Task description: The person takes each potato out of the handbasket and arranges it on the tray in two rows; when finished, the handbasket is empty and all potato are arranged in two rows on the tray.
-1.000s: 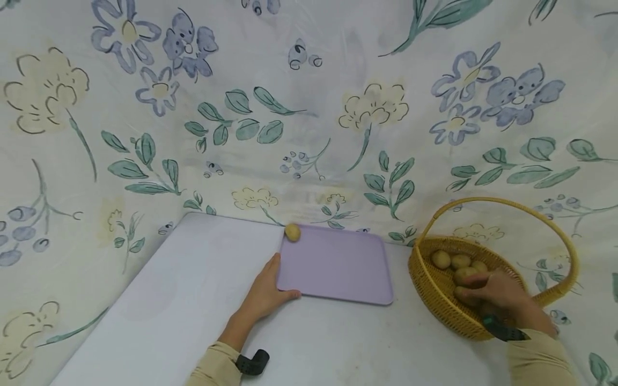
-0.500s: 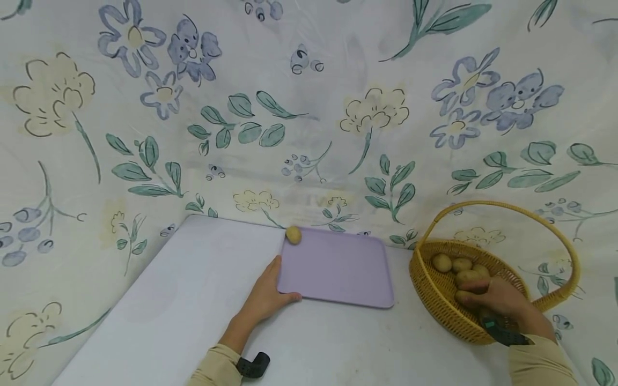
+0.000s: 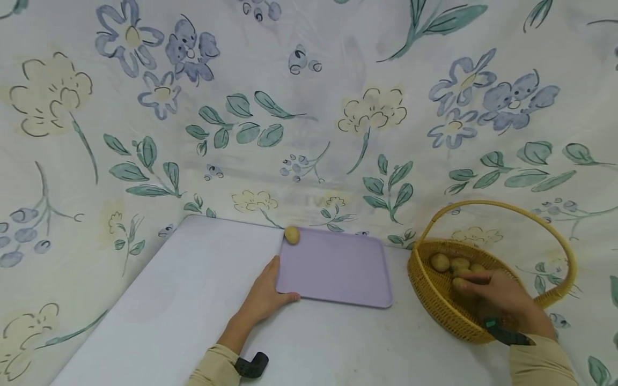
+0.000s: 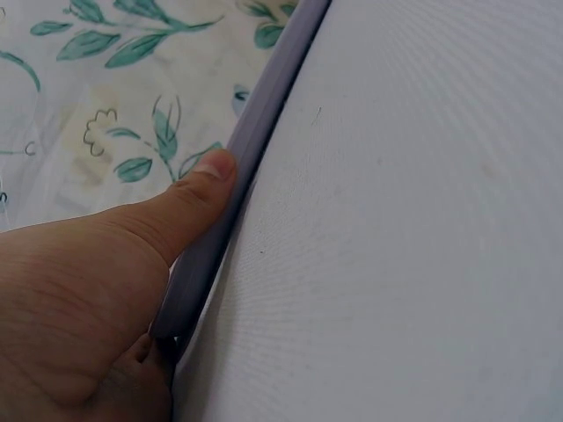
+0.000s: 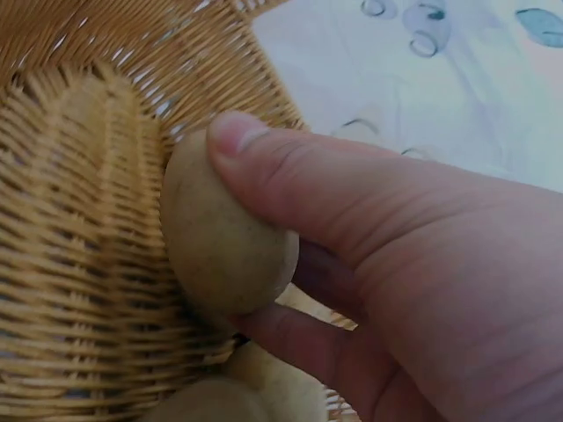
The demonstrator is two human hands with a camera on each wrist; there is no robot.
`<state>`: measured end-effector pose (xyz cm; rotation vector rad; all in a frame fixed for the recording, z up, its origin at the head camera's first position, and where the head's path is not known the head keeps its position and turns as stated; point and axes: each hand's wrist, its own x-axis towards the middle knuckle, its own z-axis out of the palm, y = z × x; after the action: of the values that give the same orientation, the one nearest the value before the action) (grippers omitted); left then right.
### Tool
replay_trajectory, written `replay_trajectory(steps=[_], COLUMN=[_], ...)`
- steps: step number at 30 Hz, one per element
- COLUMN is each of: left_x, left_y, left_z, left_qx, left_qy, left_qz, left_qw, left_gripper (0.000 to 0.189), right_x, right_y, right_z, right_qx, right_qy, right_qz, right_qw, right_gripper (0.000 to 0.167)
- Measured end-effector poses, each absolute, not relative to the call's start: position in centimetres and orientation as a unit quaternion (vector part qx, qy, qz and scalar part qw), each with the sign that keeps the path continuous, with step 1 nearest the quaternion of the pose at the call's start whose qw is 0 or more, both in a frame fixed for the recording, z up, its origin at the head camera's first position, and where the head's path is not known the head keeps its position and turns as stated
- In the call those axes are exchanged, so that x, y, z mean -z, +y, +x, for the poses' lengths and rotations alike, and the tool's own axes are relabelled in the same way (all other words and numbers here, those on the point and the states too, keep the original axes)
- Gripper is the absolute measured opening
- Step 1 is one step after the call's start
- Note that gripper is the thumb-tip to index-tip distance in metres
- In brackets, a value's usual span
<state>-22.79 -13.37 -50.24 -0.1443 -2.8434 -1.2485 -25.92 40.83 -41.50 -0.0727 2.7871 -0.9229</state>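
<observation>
In the right wrist view, my right hand (image 3: 502, 292) pinches a smooth, pale brown potato (image 5: 220, 233) between thumb and fingers. This happens inside a wicker basket (image 3: 432, 300), where several more potatoes (image 3: 440, 262) lie at the far side. Over to the left, my left hand (image 3: 263, 295) rests at the near left corner of a flat lilac tray (image 3: 338, 268). Its fingers lie straight along the left edge and the thumb (image 4: 207, 180) touches the near rim. One potato (image 3: 292, 235) sits in the tray's far left corner.
A tall arched handle (image 3: 502, 202) rises over the basket. Both tray and basket stand on a white table (image 3: 203, 279), near its back edge. Flower-patterned cloth (image 3: 309, 96) hangs behind and at the sides.
The potato under the right hand's fingers has lifted slightly from its place in the basket. The left hand and the tray hold still; the head view has shifted a little.
</observation>
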Motion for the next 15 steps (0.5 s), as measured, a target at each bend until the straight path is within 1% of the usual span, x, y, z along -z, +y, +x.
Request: replay_trajectory(steps=[4,11,15], left_x=[50.1,50.2,50.3], left_y=[-13.5,-13.5,-13.5], left_z=[-22.8,-22.9,-22.9], left_qx=[0.405,0.404,0.404], left_qy=[-0.913,-0.913,-0.913], left_qz=[-0.048,-0.049,-0.050], left_qw=[0.016,0.017,0.016], left_gripper=[0.118,0.118,0.118], right_x=[40.6,38.3,37.0], right_y=[40.2,39.0,38.0], right_z=[-26.1,-26.7,-26.7], right_qx=[0.354,0.254,0.277], right_qy=[0.930,0.963,0.957], right_qz=[-0.007,-0.081,-0.077], right_qw=[0.099,0.033,0.046], right_gripper=[0.059,0.049,0.052])
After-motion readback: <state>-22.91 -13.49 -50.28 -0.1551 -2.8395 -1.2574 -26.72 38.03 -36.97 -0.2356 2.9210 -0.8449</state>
